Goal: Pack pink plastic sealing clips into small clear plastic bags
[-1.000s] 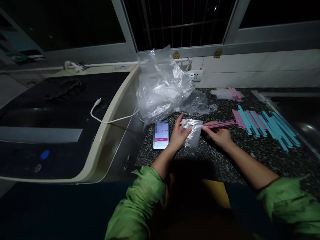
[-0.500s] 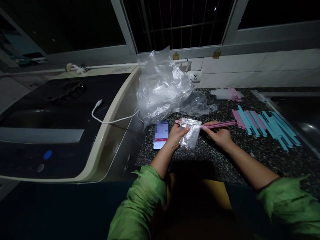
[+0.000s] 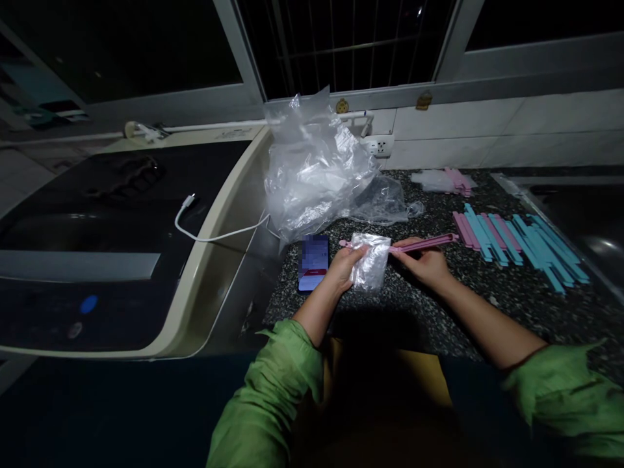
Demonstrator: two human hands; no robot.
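Observation:
My left hand is closed on a small clear plastic bag, with the thumb pressed on its front. Across the upper part of the bag runs a long pink bag sealing clip, its knobbed end sticking out past my left fingers. My right hand pinches this clip just right of the bag. Two slightly parted arms of the clip stretch to the right beyond my right fingers. Folds of plastic hide how the clip sits on the bag.
A lit phone lies left of my hands. Behind stands a heap of clear plastic bags. Several pink and teal clips lie at right, near a dark sink. A washing machine with a white cable flanks the counter.
The pink clip has shifted slightly left, with its right end lower and away from the loose clips. The phone screen has dimmed. Both hands keep their hold.

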